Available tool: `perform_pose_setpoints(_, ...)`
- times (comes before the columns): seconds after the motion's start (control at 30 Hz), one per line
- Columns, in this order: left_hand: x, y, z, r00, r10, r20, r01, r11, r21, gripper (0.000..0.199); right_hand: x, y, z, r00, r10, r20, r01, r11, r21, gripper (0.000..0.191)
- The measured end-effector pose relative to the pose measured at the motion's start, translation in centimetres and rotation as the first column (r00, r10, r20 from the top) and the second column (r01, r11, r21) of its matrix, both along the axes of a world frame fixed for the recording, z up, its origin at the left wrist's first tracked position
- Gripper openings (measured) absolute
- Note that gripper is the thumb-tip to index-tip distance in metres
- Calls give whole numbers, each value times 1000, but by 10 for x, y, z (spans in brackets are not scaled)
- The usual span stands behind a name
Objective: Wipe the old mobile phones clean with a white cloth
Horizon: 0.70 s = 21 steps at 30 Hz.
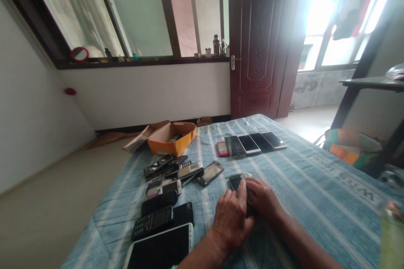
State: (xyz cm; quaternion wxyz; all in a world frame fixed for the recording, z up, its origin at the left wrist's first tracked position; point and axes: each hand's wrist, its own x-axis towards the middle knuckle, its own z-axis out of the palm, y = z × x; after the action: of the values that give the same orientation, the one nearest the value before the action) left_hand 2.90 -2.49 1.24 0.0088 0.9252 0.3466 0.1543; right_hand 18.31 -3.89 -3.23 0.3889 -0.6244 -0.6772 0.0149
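My left hand and my right hand are close together over the blue striped bed cover. Between them is a dark phone, its lower part hidden by my hands. My left hand is curled around its near side, with the index finger stretched over it. The fingers of my right hand press something pale and crumpled, perhaps a cloth, onto the phone. Left of my hands lies a silver-framed phone. Several old phones are piled farther left, above a white-framed tablet.
An open orange box stands at the bed's far left edge. Beyond my hands, several flat phones lie in a row beside a small pink item. A brown door is behind the bed; a shelf is at right.
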Motion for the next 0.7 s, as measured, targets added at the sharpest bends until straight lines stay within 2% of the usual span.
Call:
perform_pose_setpoints(0.1, -13, 25, 22, 997, -31, -74, 23, 993, -113, 74, -3, 1, -3, 1000, 1, 20, -1, 1000, 29, 31)
perform_pose_setpoints(0.2, -16, 52, 37, 977, -135, -167, 103, 977, -187, 80, -7, 1, -5, 999, 15, 29, -17, 998, 68, 34)
perform_pose_setpoints(0.27, -12, 68, 39, 958, -224, -180, 180, 956, -231, 86, -11, 0, -2, 997, 57, 52, -61, 995, 77, 31)
perform_pose_setpoints(0.4, 3, 89, 30, 894, -394, -214, 306, 885, -351, 91, -19, -5, 7, 983, 152, 107, -159, 985, 60, 19)
perform_pose_setpoints(0.53, 15, 98, 26, 862, -433, -263, 311, 863, -399, 92, -22, -7, 9, 980, 153, 129, -160, 986, 43, 20)
perform_pose_setpoints(0.63, 21, 97, 32, 838, -471, -274, 351, 851, -389, 85, -22, -7, 8, 981, 141, 132, -145, 989, 19, 19)
perform_pose_setpoints(0.7, 23, 92, 39, 841, -461, -285, 352, 864, -360, 73, -22, -6, 8, 982, 138, 132, -140, 990, 6, 19)
